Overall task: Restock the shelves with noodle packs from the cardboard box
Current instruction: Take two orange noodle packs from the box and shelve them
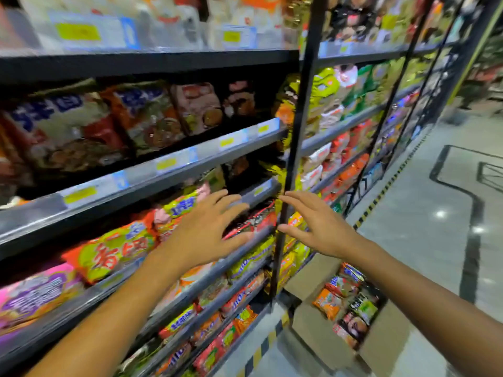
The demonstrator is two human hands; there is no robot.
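I see both hands raised in front of the shelves (168, 183), just either side of the black upright post (292, 148). My left hand (209, 229) is spread flat, fingers apart, gripping nothing, over a dark red noodle pack (255, 220) left of the post. My right hand (318, 227) is empty too, fingers splayed, thumb near the post. The cardboard box (321, 330) sits open on the floor right of the post's foot, noodle packs (345, 303) inside.
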